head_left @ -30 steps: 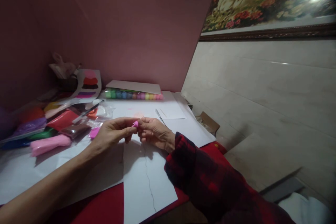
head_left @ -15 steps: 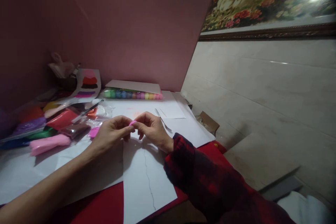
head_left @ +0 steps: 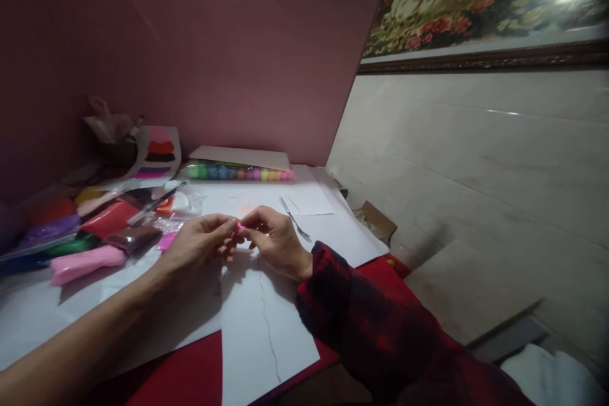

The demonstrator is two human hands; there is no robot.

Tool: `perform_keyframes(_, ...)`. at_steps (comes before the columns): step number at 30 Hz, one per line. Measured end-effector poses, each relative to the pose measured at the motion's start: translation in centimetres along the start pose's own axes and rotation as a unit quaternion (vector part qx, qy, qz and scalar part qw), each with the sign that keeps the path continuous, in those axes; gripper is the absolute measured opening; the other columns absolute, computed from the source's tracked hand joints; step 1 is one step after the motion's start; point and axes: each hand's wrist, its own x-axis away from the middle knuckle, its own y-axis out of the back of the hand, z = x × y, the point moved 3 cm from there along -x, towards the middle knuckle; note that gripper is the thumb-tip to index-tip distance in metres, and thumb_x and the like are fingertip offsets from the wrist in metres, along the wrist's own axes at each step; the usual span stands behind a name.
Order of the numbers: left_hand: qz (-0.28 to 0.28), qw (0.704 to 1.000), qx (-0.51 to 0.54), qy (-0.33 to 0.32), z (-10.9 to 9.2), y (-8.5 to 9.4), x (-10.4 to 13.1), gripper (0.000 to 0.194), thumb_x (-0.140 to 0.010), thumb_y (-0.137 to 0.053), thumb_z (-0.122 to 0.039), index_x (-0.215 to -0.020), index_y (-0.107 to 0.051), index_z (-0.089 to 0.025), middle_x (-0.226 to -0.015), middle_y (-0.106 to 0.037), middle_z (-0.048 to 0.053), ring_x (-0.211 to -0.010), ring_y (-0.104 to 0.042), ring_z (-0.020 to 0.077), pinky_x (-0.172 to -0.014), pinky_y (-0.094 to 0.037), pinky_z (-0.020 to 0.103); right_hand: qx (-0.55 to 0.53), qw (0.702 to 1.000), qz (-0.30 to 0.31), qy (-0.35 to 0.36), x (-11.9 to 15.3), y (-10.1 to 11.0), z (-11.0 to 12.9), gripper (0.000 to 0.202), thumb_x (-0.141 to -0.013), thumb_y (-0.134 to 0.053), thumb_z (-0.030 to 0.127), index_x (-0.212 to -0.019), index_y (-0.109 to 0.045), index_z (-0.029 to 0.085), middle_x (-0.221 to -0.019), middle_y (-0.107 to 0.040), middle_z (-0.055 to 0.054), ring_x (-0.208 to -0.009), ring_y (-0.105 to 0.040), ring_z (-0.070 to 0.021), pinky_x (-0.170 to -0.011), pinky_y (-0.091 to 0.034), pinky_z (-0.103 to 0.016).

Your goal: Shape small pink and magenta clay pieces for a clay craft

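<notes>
A small piece of bright pink modelling clay (head_left: 240, 226) is pinched between my two hands, mostly covered by the fingertips. My left hand (head_left: 204, 238) closes thumb and forefinger on its left side, and my right hand (head_left: 272, 238) pinches it from the right. Both hands hover over a white sheet of paper (head_left: 252, 330) with a wavy pencil line running down it. Just left of my left hand lies another lump of pink clay (head_left: 166, 241). A metal fork (head_left: 295, 221) rests on the paper beyond my right hand.
Packets of coloured clay (head_left: 107, 219) crowd the left side. Behind stands a clear pack of many-coloured balls (head_left: 240, 171) under a white card. A colour sample sheet (head_left: 159, 149) leans at the back left. An open cardboard box (head_left: 375, 221) sits by the tiled wall.
Less of the pink clay shows now, as my fingertips have closed further over it. My left hand's fingers have shifted slightly. The whole view has moved a little.
</notes>
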Motion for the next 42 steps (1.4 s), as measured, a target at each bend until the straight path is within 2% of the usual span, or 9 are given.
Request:
perform_keyframes(5, -0.003, 0.995, -0.082, -0.065, -0.5, 0.3, 0.0, 0.021, -0.065, -0.081, -0.031, -0.073, -0.069, -0.015, -0.059, -0.064, 0.0, -0.049, -0.056, 0.0093, -0.047, -0.045, 0.019, -0.125, 0.989, -0.01, -0.077, -0.4, 0.0, -0.5, 0.016, -0.076, -0.069, 0.028, -0.074, -0.059, 0.017, -0.068, -0.057, 0.001, -0.055, -0.054, -0.0108, -0.052, -0.048, -0.026)
perform_keyframes(9, 0.009, 0.98, -0.127, -0.15, -1.3, -0.1, 0.3, 0.014, -0.065, -0.08, -0.025, -0.074, -0.072, -0.017, -0.06, -0.065, -0.001, -0.052, -0.056, 0.0099, -0.053, -0.046, 0.021, -0.308, 0.929, 0.004, -0.205, -0.7, 0.0, -1.7, 0.021, -0.073, -0.072, 0.029, -0.073, -0.057, 0.014, -0.059, -0.056, 0.003, -0.046, -0.05, -0.0075, -0.045, -0.047, -0.022)
perform_keyframes(12, 0.02, 0.976, -0.146, -0.158, -1.6, -0.6, 0.7, 0.011, -0.068, -0.077, -0.025, -0.076, -0.073, -0.017, -0.063, -0.066, 0.0, -0.055, -0.057, 0.0105, -0.055, -0.047, 0.022, -0.366, 0.891, 0.037, -0.267, -0.7, -0.1, -2.1, 0.02, -0.074, -0.072, 0.026, -0.073, -0.057, 0.013, -0.055, -0.055, 0.003, -0.044, -0.048, -0.0058, -0.042, -0.043, -0.018)
perform_keyframes(15, 0.021, 0.978, -0.145, -0.15, -1.7, -1.0, 0.9, 0.013, -0.07, -0.076, -0.027, -0.075, -0.071, -0.017, -0.062, -0.065, -0.001, -0.053, -0.056, 0.0099, -0.054, -0.046, 0.022, -0.369, 0.886, 0.054, -0.277, -0.5, -0.1, -1.9, 0.022, -0.073, -0.074, 0.027, -0.074, -0.057, 0.012, -0.054, -0.054, 0.003, -0.044, -0.047, -0.0052, -0.041, -0.042, -0.016)
perform_keyframes(22, 0.012, 0.975, -0.179, -0.13, -1.7, -1.1, 0.9, 0.024, -0.073, -0.074, -0.034, -0.089, -0.071, -0.017, -0.071, -0.068, 0.001, -0.053, -0.055, 0.0104, -0.052, -0.046, 0.023, -0.3, 0.923, 0.031, -0.238, -0.3, -0.4, -1.8, 0.039, -0.071, -0.074, 0.048, -0.08, -0.053, 0.015, -0.052, -0.054, 0.006, -0.039, -0.046, -0.0054, -0.037, -0.043, -0.017)
perform_keyframes(27, -0.005, 0.964, -0.231, -0.13, -1.7, -0.9, 0.9, 0.024, -0.074, -0.072, -0.038, -0.081, -0.072, -0.015, -0.07, -0.068, 0.002, -0.053, -0.054, 0.0103, -0.054, -0.044, 0.023, -0.251, 0.95, 0.003, -0.185, -0.4, -0.7, -2.0, 0.041, -0.072, -0.071, 0.052, -0.078, -0.052, 0.016, -0.052, -0.055, 0.006, -0.037, -0.048, -0.0067, -0.035, -0.046, -0.02)
perform_keyframes(31, -0.001, 0.968, -0.216, -0.13, -1.7, -0.9, 0.8, 0.025, -0.073, -0.072, -0.04, -0.074, -0.069, -0.015, -0.064, -0.065, 0.001, -0.051, -0.053, 0.0099, -0.051, -0.043, 0.022, -0.194, 0.973, -0.003, -0.126, -0.4, -0.5, -1.6, 0.038, -0.082, -0.057, 0.054, -0.078, -0.05, 0.017, -0.058, -0.053, 0.005, -0.037, -0.046, -0.0063, -0.033, -0.043, -0.019)
perform_keyframes(37, -0.014, 0.979, -0.149, -0.137, -1.7, -0.8, 0.6, 0.025, -0.07, -0.075, -0.038, -0.07, -0.065, -0.015, -0.052, -0.059, -0.002, -0.047, -0.052, 0.0101, -0.049, -0.043, 0.022, -0.023, 1.0, -0.002, 0.0, 0.1, -0.2, -0.1, 0.018, -0.087, -0.058, 0.035, -0.094, -0.058, 0.019, -0.071, -0.056, 0.001, -0.055, -0.052, -0.0085, -0.046, -0.046, -0.02)
perform_keyframes(42, -0.012, 0.991, -0.086, -0.106, -1.3, -0.6, 0.5, 0.028, -0.07, -0.075, -0.041, -0.075, -0.065, -0.015, -0.06, -0.062, -0.001, -0.048, -0.053, 0.0095, -0.048, -0.043, 0.021, 0.024, 0.997, -0.032, 0.061, 0.0, -0.1, 0.2, 0.006, -0.085, -0.059, 0.022, -0.09, -0.062, 0.019, -0.082, -0.061, -0.002, -0.07, -0.058, -0.0122, -0.056, -0.049, -0.024)
